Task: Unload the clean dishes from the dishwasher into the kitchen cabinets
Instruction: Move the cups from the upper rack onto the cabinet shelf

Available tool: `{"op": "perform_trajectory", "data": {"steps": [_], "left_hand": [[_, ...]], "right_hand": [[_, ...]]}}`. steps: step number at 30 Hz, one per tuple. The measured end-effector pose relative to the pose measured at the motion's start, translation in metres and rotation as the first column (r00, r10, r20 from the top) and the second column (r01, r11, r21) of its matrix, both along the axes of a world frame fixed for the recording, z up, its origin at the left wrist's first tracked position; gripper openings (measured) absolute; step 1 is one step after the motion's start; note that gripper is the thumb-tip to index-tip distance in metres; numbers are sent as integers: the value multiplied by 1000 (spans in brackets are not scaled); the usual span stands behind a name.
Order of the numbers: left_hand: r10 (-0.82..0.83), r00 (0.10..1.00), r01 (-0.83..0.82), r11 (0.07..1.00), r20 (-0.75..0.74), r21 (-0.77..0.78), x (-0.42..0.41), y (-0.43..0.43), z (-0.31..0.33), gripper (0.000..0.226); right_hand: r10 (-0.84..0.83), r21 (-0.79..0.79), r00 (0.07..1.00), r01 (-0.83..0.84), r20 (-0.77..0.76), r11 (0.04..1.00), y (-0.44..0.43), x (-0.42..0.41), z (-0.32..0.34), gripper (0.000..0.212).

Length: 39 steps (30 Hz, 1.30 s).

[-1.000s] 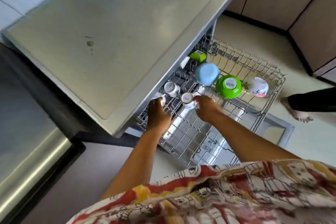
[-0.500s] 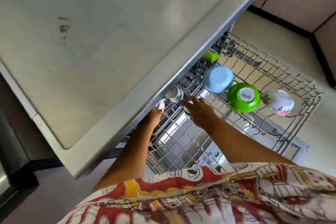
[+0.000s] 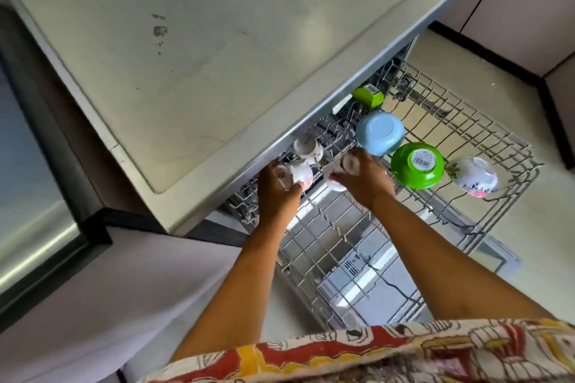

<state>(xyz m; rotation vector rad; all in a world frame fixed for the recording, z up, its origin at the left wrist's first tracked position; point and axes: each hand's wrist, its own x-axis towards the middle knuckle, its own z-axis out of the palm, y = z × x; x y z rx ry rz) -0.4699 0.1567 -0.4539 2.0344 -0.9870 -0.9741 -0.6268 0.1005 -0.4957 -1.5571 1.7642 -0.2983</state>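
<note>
The dishwasher's upper wire rack (image 3: 485,146) is pulled out under the counter edge. My left hand (image 3: 275,193) grips a small white cup (image 3: 295,174) lifted just above the rack's left end. My right hand (image 3: 364,177) holds another small white cup (image 3: 348,162), blurred by motion. A third white cup (image 3: 306,146) stands upside down in the rack just beyond them. Further right, upside down, sit a light blue bowl (image 3: 379,132), a green bowl (image 3: 417,165), a white flowered bowl (image 3: 471,176) and a small green cup (image 3: 368,96).
A pale countertop (image 3: 202,50) overhangs the rack's left part, close above my hands. The open dishwasher door (image 3: 357,277) lies below the rack. Beige cabinet doors (image 3: 529,3) line the far right wall. A steel appliance front (image 3: 28,227) is at left.
Both hands have closed round small white cups and raised them off the rack. The view has shifted so the counter covers less of the rack.
</note>
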Motion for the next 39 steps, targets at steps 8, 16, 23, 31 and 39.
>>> {"op": "perform_trajectory", "data": {"steps": [8,16,23,31,39], "left_hand": [[-139,987,140,990,-76,5,-20,88,30,68],[-264,962,235,929,-66,-286,9,166,110,58],[-183,980,117,855,-84,-506,82,206,204,54],[-11,985,-119,670,-170,-733,200,249,315,56],[190,975,-188,430,-115,-883,306,301,435,58]], "right_hand": [[-777,511,374,595,506,620,95,-17,42,52],[-718,670,-56,416,694,615,173,-4,134,29],[-495,492,-44,209,868,845,209,67,251,14],[-275,269,71,85,959,959,234,193,367,18],[78,-79,-12,-122,997,989,268,311,488,13]]}}
